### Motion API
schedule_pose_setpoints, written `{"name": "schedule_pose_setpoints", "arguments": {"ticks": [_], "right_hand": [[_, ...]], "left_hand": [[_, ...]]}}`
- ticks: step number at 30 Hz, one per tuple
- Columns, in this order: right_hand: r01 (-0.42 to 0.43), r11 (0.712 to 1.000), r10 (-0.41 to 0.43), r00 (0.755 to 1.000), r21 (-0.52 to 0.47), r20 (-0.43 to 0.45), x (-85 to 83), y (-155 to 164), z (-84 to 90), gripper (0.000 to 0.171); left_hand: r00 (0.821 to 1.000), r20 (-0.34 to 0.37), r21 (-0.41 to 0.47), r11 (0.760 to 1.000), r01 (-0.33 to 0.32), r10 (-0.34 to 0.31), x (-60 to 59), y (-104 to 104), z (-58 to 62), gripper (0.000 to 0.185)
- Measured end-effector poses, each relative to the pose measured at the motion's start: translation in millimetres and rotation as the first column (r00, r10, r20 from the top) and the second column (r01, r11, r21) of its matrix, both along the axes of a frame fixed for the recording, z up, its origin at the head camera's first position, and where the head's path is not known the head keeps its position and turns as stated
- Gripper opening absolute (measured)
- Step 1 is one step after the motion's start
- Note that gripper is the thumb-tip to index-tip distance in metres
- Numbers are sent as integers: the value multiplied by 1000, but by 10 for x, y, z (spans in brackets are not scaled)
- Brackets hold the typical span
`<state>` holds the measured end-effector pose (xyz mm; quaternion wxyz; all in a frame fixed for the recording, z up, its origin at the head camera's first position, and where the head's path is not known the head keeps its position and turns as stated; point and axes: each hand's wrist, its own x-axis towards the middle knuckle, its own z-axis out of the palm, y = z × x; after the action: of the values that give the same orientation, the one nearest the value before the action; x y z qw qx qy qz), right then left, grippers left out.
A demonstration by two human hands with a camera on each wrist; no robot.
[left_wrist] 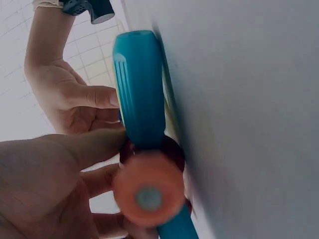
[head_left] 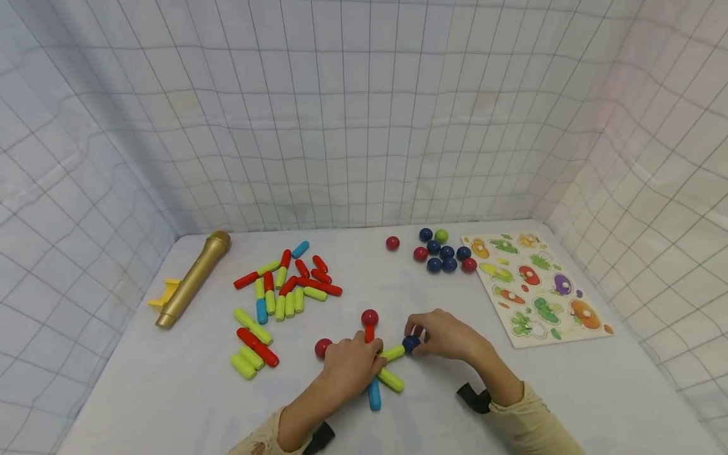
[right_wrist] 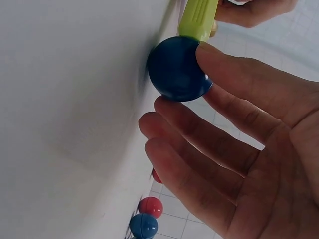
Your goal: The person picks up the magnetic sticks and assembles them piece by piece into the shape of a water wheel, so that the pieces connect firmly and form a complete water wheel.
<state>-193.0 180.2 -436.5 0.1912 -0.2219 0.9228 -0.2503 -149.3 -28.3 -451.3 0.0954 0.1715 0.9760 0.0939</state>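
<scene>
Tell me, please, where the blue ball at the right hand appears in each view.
Head: the blue ball is just right of centre, low, at the right hand.
Left wrist: cannot tell; the upper blue stick may hide it.
Right wrist: upper centre, large.
Shared landmark: the right hand, in all three.

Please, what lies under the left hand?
From beneath the left hand, a red rod, a blue rod and two yellow-green rods stick out. The left wrist view shows a dark red piece there. In the head view, fingers cover their inner ends.
</scene>
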Motion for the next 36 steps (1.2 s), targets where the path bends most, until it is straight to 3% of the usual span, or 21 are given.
{"name": "schedule_pose_setpoints", "arguments": {"ticks": [6,11,14,16,18,21,24,26,28,31,36], "right_hand": [[-50,998,50,999,-36,4,-154,-41,-34,27],[-87,996,87,996,-10,-17,-309,-172,-12,28],[-113,993,112,994,21,16,-441,-241,35,30],[-115,992,112,992,56,58,-589,-264,86,33],[-101,991,96,994,88,57,-807,-280,143,34],[-41,989,54,995,144,-89,-1213,-320,166,32],[80,982,-34,966,172,-257,-1565,-358,101,36],[134,970,-69,953,205,-296,-1718,-372,17,40],[166,959,-98,954,228,-282,-1792,-378,-55,41],[143,951,-58,954,274,-296,-1808,-395,-116,35],[85,954,10,950,289,-312,-1636,-436,-49,23]], "left_hand": [[1000,22,-20,1000,22,-22,0,-65,88,33],[985,-25,-74,983,170,-172,29,-103,136,32],[966,-11,-97,962,255,-257,20,-114,113,32],[961,15,-109,955,277,-277,15,-115,94,33],[963,38,-102,958,268,-265,6,-113,75,33],[967,48,-99,962,254,-250,4,-111,46,35],[970,34,-102,964,244,-242,21,-92,12,35],[971,27,-104,965,240,-239,44,-72,-19,33],[973,18,-101,968,230,-230,66,-49,-44,32],[979,9,-94,975,203,-203,86,-21,-52,31],[989,-25,-128,982,141,-145,63,-25,0,30]]}}
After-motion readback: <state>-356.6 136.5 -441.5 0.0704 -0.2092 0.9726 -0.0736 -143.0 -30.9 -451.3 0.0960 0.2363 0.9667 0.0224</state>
